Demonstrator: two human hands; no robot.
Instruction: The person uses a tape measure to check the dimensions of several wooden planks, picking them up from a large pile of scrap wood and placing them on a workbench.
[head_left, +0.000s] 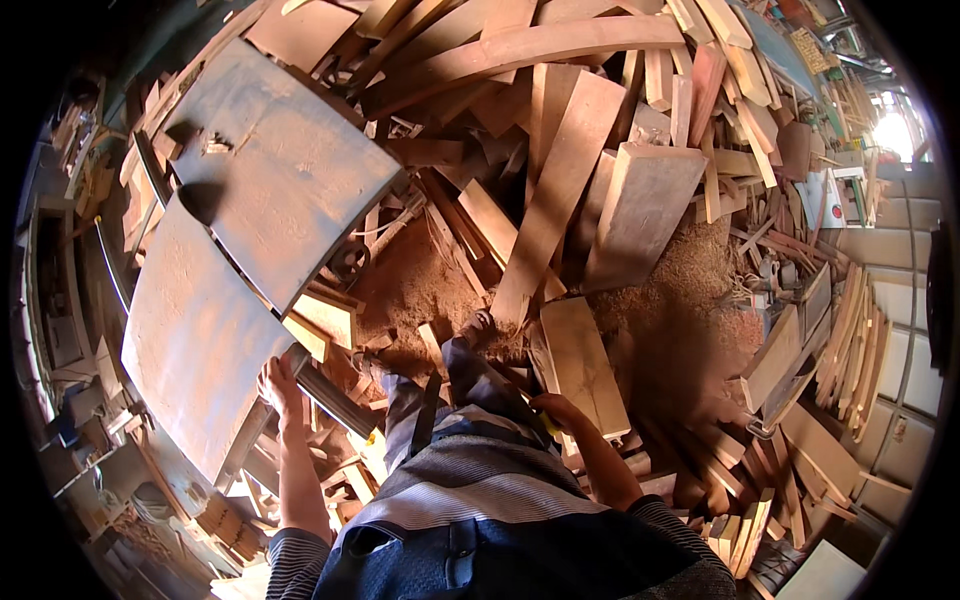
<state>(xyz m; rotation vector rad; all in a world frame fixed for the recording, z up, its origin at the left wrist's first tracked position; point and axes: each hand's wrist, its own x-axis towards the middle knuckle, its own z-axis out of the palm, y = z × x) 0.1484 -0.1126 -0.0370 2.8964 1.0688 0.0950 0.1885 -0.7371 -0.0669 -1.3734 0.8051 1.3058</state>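
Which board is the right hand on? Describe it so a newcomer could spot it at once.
Start at the big grey metal machine table on the left, then cross the sawdust-covered floor to the person's right hand. It touches a short, pale rectangular wooden plank, lying flat and apart from the heaped offcuts.

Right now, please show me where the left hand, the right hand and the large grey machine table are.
left hand (pixel 277 383): head view, back of the hand, at the table's edge.
right hand (pixel 553 408): head view, knuckles, beside a pale board.
large grey machine table (pixel 270 170): head view, bare top surface.
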